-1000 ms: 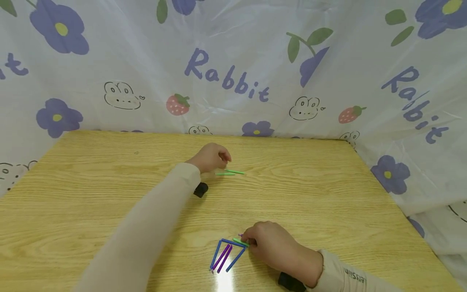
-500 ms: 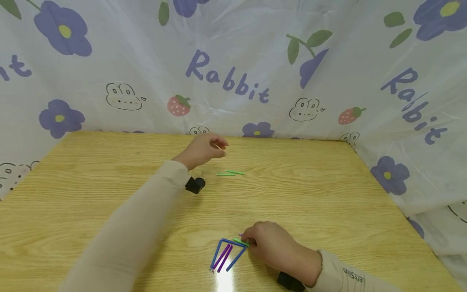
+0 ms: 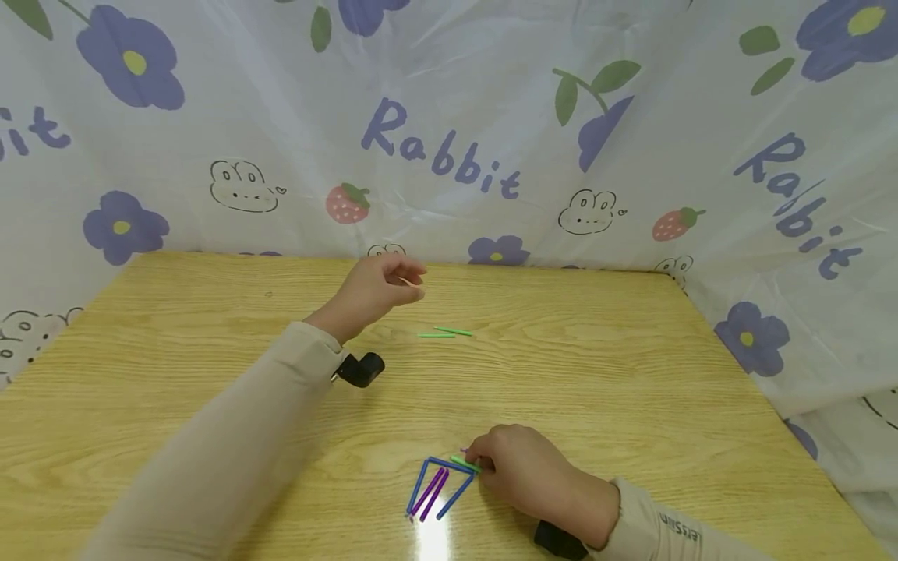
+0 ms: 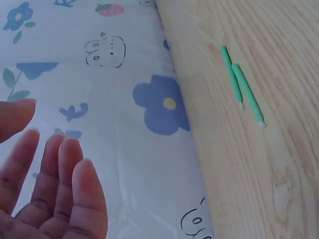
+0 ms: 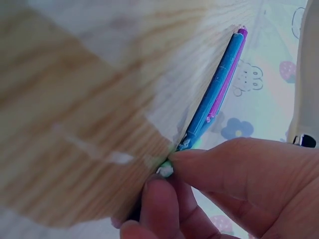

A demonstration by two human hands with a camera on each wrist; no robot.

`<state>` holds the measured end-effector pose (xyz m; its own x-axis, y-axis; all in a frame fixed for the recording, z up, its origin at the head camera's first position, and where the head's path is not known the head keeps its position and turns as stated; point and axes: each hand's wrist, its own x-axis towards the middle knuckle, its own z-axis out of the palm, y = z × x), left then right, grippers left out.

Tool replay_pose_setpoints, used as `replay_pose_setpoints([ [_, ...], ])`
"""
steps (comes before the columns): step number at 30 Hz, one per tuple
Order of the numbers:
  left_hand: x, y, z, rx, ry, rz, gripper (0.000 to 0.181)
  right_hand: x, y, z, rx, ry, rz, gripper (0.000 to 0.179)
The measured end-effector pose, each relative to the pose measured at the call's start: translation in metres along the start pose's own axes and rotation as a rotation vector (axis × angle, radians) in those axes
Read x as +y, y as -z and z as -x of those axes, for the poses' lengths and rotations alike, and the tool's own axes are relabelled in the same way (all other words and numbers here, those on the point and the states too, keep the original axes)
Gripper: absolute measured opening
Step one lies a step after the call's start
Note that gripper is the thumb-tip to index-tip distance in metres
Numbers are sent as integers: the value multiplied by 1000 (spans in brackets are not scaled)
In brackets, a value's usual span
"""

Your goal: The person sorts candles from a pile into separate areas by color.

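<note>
My left hand (image 3: 372, 292) hovers over the far part of the table, thumb and fingers apart, holding nothing. To its right lie two thin green sticks (image 3: 452, 332) with pale tips, side by side. Close to the front, my right hand (image 3: 526, 475) pinches another green stick (image 3: 463, 464) between thumb and fingers, low at the tabletop. That stick lies along a blue stick (image 3: 451, 464), the top of a shape with two more blue sticks at its sides. Inside are two purple sticks (image 3: 435, 491). A small purple tip (image 3: 464, 450) shows beside the right fingertips, its remainder hidden.
A wooden table (image 3: 596, 366) spreads under everything. Behind it hangs a white printed curtain (image 3: 449, 210), meeting the table's far edge. Black wrist cameras sit under both wrists, the left one (image 3: 361, 369) close above the wood.
The left hand has drawn up and leftward, away from the two far green sticks, its fingers spreading apart. The right hand keeps its place on the near green stick.
</note>
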<state>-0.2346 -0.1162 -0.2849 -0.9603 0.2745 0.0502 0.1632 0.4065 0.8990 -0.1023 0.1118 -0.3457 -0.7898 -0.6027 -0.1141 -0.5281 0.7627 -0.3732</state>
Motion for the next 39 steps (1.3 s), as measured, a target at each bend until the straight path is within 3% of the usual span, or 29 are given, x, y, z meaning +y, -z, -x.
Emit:
replay_pose_setpoints([
  [11,0,-8,29,-31,34,-10,36,-1,0,0,8,2,4,23],
  [21,-4,-20,50,8,66,11,36,-2,1,0,-12,-8,-3,22],
  [39,-15,-44,92,-19,137,43,31,0,-1,-1,-2,-9,10,21],
])
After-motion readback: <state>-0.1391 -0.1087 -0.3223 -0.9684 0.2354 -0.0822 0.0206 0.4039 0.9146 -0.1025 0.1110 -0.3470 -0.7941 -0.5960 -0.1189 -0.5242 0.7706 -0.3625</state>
